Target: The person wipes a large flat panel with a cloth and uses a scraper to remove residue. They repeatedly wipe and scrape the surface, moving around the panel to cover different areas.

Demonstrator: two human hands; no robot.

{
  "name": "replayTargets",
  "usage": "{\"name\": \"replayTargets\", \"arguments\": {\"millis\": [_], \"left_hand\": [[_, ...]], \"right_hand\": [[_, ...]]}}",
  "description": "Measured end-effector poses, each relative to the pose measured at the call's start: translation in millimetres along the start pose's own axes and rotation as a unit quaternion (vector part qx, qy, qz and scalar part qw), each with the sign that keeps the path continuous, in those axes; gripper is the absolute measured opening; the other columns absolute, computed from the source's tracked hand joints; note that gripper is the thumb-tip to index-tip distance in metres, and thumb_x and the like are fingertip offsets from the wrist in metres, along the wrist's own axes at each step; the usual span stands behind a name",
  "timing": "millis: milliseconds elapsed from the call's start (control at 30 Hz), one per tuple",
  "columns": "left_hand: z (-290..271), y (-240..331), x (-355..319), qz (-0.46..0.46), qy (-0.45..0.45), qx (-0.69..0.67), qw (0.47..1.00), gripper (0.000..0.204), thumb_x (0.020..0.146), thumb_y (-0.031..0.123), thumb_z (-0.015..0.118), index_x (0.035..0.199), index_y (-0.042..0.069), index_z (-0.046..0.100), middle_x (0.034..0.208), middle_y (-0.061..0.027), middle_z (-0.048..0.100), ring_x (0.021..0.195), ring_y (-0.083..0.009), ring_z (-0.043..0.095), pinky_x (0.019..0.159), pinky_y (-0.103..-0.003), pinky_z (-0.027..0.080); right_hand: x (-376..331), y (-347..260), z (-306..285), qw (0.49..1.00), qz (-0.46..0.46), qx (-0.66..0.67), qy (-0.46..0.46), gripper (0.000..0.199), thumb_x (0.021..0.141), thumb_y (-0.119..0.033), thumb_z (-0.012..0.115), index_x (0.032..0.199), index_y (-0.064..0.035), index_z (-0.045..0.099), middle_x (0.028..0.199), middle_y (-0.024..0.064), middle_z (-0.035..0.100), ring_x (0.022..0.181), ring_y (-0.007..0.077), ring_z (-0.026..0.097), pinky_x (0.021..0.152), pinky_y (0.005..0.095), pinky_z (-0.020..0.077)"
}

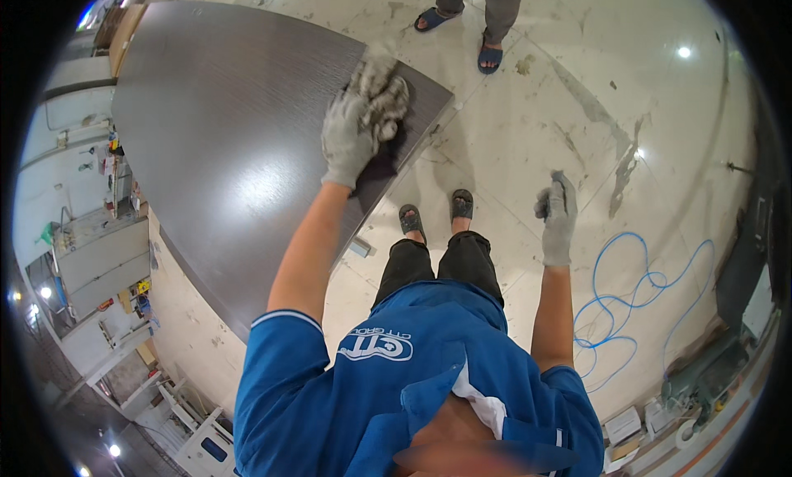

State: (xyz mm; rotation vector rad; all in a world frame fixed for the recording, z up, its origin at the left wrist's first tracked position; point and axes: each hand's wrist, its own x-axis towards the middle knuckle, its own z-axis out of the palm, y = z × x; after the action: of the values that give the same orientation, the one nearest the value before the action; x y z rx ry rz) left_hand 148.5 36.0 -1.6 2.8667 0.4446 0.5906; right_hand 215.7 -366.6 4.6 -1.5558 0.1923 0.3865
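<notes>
Nearest the camera is the person's blue shirt (412,394) with a white-edged collar and sleeves; both bare forearms reach forward out of it. Below the chest show black trousers (441,266) and two feet in dark sandals (436,213) on the pale, stained floor (536,130).

The right hand (558,217), in a grey glove, hangs free over the floor to the right of the feet. Its fingers are loosely curled, half closed, and it holds nothing.

To the right of that arm a blue hose (635,304) lies in loose loops on the floor, with dark machinery along the far right edge, too dim to make out.

The left hand (353,139), also in a grey glove, is stretched forward and rests on the near right corner of a big dark board (214,147). Its fingers are closed around a crumpled grey-white rag (381,93), which it presses against the board. The rag sits just inside the board's corner, bunched above and beside the fingers.

The board is dark brown with a fine wood grain and a soft sheen, and it fills the upper left of the view. Beyond its left edge stand workshop benches with small clutter, blurred by the lens.

Farthest off, at the top, another person's legs (483,7) stand on the floor in grey trousers and blue sandals, well apart from the board's corner.
</notes>
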Motion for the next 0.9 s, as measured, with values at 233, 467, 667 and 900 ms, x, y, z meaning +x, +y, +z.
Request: {"name": "replayTargets", "arguments": {"millis": [233,467,667,900], "left_hand": [[-87,1,-36,-0.215,-0.132,0.164,0.954,0.047,0.085,0.024,0.08,0.128,0.011,0.065,0.139,-0.0114,0.063,0.136,-0.034,0.052,0.123,-0.054,0.021],[-71,76,0,0.025,-0.078,-0.038,0.996,0.059,0.086,0.033,0.077,0.138,0.012,0.06,0.148,-0.012,0.054,0.142,-0.0361,0.044,0.119,-0.054,0.031],[9,117,20,0.115,-0.117,0.008,0.986,0.06,0.087,0.032,0.074,0.142,0.014,0.056,0.148,-0.0081,0.051,0.141,-0.0345,0.042,0.119,-0.057,0.03],[28,112,51,0.145,-0.074,-0.046,0.986,0.034,0.086,0.019,0.071,0.119,0.015,0.067,0.125,-0.0064,0.066,0.129,-0.0339,0.054,0.114,-0.055,0.034]], "right_hand": [[15,2,39,0.994,-0.008,0.033,-0.108,0.029,0.108,-0.025,0.055,0.13,-0.0055,0.062,0.083,-0.0008,0.059,0.065,0.0046,0.052,0.057,0.0217,0.0414],[18,-2,43,0.995,0.01,0.006,-0.099,0.027,0.106,-0.023,0.059,0.126,-0.0049,0.064,0.082,-0.0019,0.059,0.065,0.004,0.052,0.057,0.0217,0.0417],[16,5,29,0.997,0.015,0.001,-0.076,0.026,0.106,-0.022,0.06,0.125,-0.0044,0.064,0.082,-0.0016,0.059,0.064,0.0042,0.051,0.056,0.0221,0.0413],[14,12,24,0.997,0.03,0.012,-0.07,0.026,0.107,-0.021,0.058,0.124,-0.0022,0.064,0.081,-0.0012,0.059,0.064,0.0053,0.051,0.057,0.0228,0.041]]}}
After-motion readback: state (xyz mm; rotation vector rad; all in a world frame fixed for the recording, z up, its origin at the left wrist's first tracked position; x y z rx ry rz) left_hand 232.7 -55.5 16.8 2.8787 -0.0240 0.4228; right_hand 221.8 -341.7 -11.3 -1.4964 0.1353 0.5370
